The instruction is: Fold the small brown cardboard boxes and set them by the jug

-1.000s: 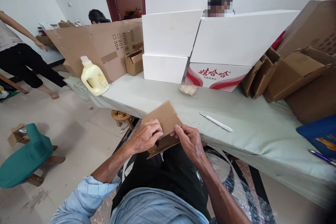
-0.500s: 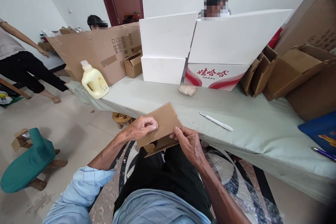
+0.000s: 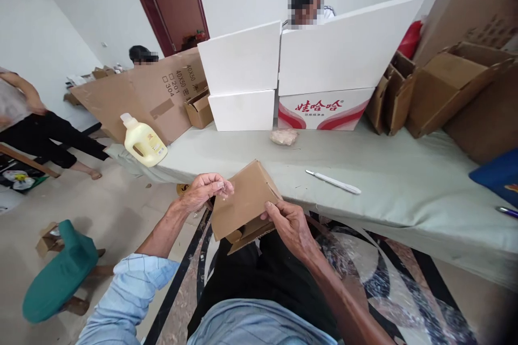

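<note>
A brown cardboard box (image 3: 246, 199) is tilted over my lap at the table's edge, its lower side open. My right hand (image 3: 289, 223) is closed on its right edge, thumb on the outer face. My left hand (image 3: 206, 191) is just off the box's upper left side, fingers pinched around what looks like a small clear scrap of film (image 3: 225, 192); its exact kind is hard to make out. On the table, right of the box, lies a white-handled craft knife (image 3: 334, 181), touched by neither hand.
A clothed table (image 3: 388, 172) carries a crumpled plastic-wrapped bundle (image 3: 284, 136), a yellow detergent bottle (image 3: 143, 143), white boxes (image 3: 243, 110) and cardboard boxes (image 3: 441, 86). Two people sit behind the boxes; another person (image 3: 36, 118) stands left. A green stool (image 3: 60, 280) and clear plastic sheeting (image 3: 388, 285) are on the floor.
My left hand has drawn back to the left from the box face with the clear scrap between its fingers. The right hand still grips the box. The view has shifted slightly.
</note>
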{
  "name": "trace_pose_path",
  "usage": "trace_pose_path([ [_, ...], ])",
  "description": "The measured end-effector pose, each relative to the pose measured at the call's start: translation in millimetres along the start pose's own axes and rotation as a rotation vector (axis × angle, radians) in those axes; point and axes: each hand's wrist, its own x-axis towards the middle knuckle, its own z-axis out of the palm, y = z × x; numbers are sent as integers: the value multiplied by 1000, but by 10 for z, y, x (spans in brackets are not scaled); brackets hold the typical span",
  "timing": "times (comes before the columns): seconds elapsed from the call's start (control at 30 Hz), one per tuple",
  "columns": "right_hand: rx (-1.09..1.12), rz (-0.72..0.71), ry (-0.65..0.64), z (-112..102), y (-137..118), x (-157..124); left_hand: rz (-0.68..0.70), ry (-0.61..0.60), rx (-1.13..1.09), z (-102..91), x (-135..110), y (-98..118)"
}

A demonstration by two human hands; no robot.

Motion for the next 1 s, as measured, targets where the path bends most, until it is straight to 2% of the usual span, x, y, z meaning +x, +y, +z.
trace_pose_path([
  [0.13,27,-48,-31,-2,-26,-38,8,80,44,-18,272,129],
  [0.23,37,-114,-46,8,3,-86,44,110,125,-1,658,234],
  [0.33,7,-156,-57,36,82,-170,114,96,349,81,1192,320],
  [0.47,-93,-193,-47,83,218,-304,163,79,646,256,2043,367],
  [0.57,-171,-288,-28,140,354,-377,195,81,841,417,2670,358],
  [0.7,-209,-402,-23,331,652,-432,284,49,1161,695,3338,261],
  [0.8,-181,-419,-13,550,923,-468,304,-38,1360,921,3684,80],
  [0.9,-117,-322,-51,708,1119,-510,284,-122,1508,1083,3890,-139],
  [1.0,-71,-242,-73,721,1169,-563,283,-198,1603,1130,3951,-275],
])
